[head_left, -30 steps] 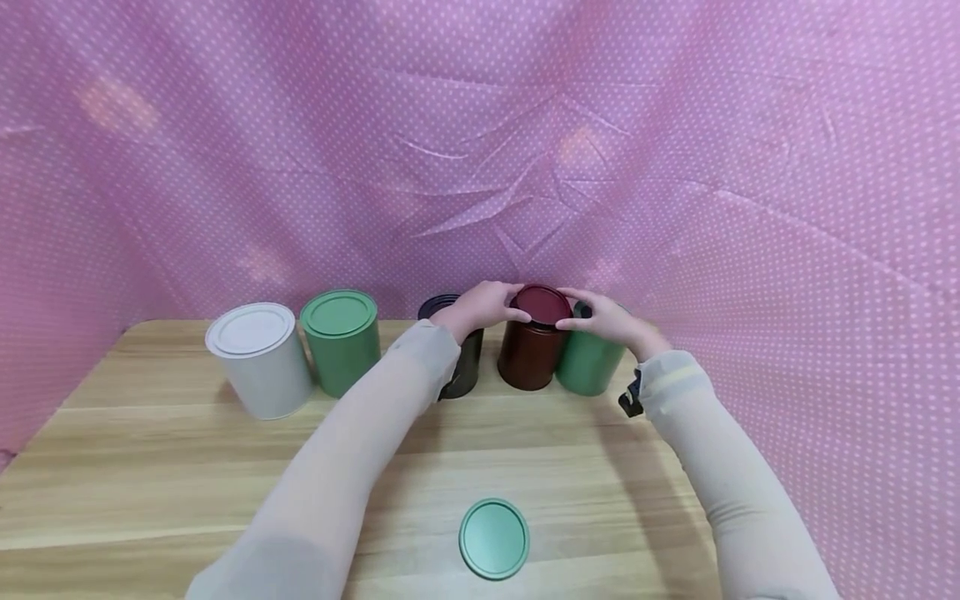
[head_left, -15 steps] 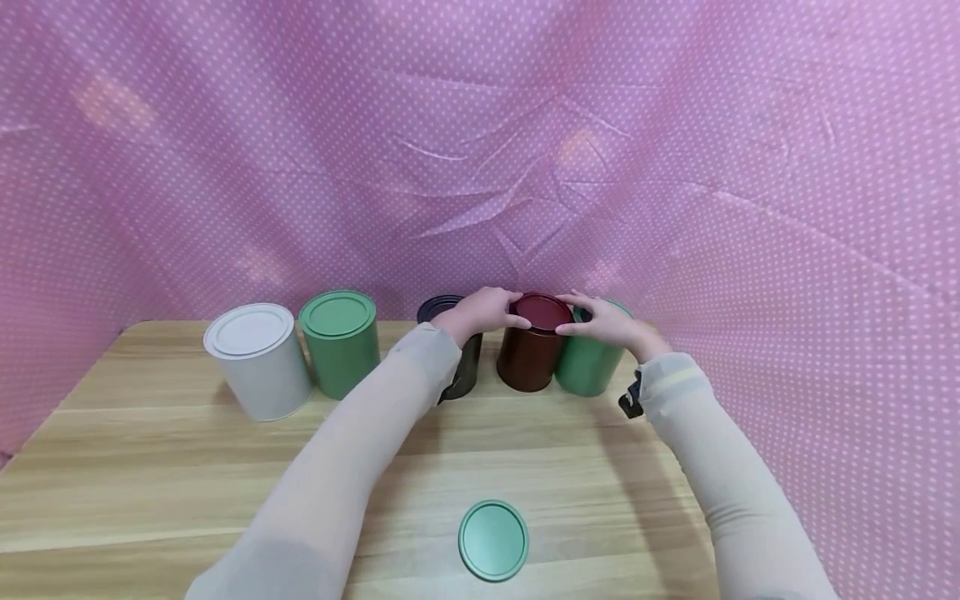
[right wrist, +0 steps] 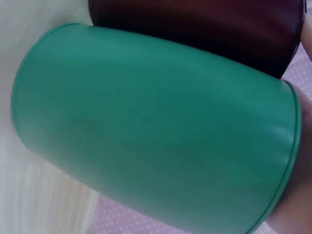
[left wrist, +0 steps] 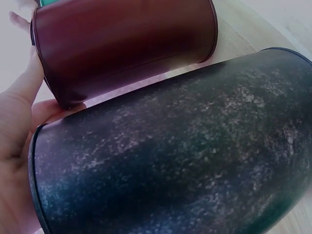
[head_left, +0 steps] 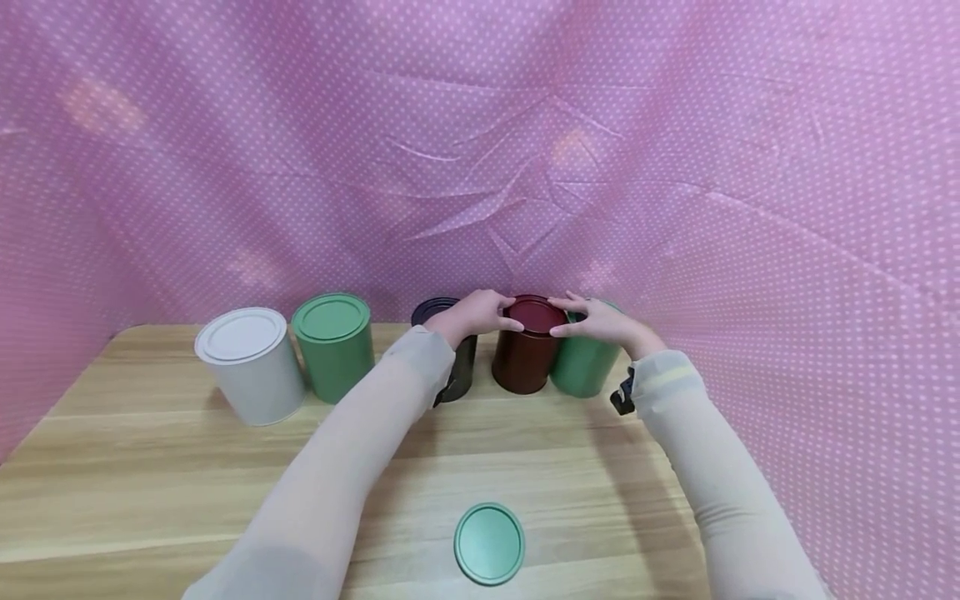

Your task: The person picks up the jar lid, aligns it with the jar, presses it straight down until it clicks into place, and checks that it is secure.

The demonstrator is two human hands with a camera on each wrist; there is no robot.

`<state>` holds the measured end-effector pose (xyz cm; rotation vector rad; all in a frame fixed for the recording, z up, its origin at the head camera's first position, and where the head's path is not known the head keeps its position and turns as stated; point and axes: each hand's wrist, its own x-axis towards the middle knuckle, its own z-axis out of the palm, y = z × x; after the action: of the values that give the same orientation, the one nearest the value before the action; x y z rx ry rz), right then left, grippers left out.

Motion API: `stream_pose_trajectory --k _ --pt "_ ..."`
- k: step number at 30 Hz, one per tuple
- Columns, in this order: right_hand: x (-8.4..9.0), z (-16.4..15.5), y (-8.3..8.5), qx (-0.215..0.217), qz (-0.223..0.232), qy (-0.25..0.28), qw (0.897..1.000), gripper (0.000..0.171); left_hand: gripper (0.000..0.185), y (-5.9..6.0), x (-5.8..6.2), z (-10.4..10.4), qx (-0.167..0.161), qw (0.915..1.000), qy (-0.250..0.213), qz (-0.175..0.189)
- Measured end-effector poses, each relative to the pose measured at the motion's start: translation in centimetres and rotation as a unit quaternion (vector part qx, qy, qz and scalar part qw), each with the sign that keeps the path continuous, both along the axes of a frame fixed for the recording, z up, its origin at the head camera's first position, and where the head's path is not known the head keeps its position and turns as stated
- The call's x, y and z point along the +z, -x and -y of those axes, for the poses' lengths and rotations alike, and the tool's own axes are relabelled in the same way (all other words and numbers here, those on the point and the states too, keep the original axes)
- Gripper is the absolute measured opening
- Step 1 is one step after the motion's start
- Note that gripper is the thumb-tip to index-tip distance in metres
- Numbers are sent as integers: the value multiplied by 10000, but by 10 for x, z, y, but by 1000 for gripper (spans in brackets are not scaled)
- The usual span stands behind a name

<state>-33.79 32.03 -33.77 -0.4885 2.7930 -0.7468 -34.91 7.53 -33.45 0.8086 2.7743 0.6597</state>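
At frame centre the dark red tin [head_left: 527, 350] is clasped at its lid rim by the left hand [head_left: 474, 312] and right hand [head_left: 600, 323]; judged light, rigid, smooth-sided; best gripped round the rim.

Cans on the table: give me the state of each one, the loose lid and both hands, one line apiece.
White can: upright, lid on.
Green can: upright, lid on.
Black can: upright, largely behind the left arm, top hidden.
Dark red can: upright, lid on.
Teal can: upright, top hidden by the right hand.
Teal lid: loose, flat on the table.
Left hand: grips the dark red can's lid rim.
Right hand: grips the same rim.
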Motion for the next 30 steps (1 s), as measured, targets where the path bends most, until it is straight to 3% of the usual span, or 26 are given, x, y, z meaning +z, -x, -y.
stream_pose_trajectory --k 8,21,30 --pt "-2 3 0 -51 93 145 9998 73 69 -4 -2 5 225 9983 -318 423" --pt "3 0 -2 -153 192 130 9996 72 68 -4 1 2 353 9982 -318 358" --pt "5 1 -2 6 113 83 9999 70 65 -6 2 1 367 9987 -258 234"
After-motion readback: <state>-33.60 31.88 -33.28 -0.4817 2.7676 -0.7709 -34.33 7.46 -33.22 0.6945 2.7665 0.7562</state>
